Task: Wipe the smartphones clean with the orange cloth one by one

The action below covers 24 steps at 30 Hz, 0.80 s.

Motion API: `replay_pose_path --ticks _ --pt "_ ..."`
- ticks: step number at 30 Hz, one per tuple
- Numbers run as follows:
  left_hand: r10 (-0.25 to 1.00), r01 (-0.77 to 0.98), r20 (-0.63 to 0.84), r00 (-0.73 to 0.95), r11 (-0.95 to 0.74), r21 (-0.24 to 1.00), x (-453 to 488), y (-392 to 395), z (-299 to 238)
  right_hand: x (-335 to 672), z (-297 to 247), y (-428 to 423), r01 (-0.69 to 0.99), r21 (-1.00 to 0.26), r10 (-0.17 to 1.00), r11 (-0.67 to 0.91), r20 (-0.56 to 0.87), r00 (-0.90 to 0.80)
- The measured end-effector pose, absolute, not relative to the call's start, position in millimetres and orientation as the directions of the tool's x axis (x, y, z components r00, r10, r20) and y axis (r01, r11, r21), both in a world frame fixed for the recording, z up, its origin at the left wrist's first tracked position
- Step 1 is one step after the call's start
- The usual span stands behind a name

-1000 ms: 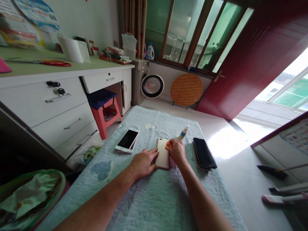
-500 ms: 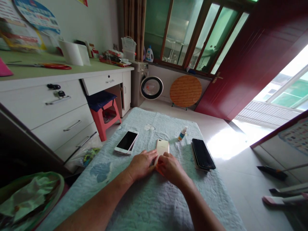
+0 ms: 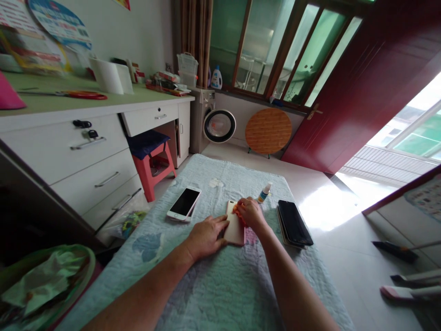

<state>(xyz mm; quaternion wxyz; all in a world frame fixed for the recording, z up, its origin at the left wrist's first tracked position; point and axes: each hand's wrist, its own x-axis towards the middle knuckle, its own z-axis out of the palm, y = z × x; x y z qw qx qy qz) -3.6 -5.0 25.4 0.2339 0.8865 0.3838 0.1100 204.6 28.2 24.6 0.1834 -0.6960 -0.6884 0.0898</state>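
Observation:
A gold phone lies face down on a pale blue quilted cloth. My left hand rests flat beside it, fingers stretched out and touching its left edge. My right hand presses a small orange cloth onto the far end of the phone, fingers closed on it. A white phone with a dark screen lies to the left. A small spray bottle lies past my right hand. Stacked dark phones sit to the right.
A white desk with drawers runs along the left, with a red stool under it. A green bag sits at the lower left. A washing machine and a round wooden tabletop stand by the far wall. Tools lie on the floor at right.
My right hand went from the far end of the gold phone to its near end, then back to the far end with the orange cloth. My left hand stayed at the phone's left edge.

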Motion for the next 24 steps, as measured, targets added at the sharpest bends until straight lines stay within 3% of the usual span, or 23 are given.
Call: replay_pose_path --ticks 9,15,24 --pt "0.739 0.628 0.012 0.674 -0.581 0.517 -3.1 -3.2 23.3 182.1 23.4 41.0 0.946 -0.322 0.984 0.018 0.174 0.041" --pt "0.786 0.6 0.062 0.615 -0.518 0.609 -4.1 -1.1 16.7 168.6 26.8 19.6 0.934 -0.331 0.98 0.131 0.186 -0.072" --pt "0.758 0.601 0.051 0.65 -0.554 0.577 -5.6 0.9 15.5 161.3 26.6 -30.5 0.866 -0.407 0.957 0.29 0.14 -0.255"
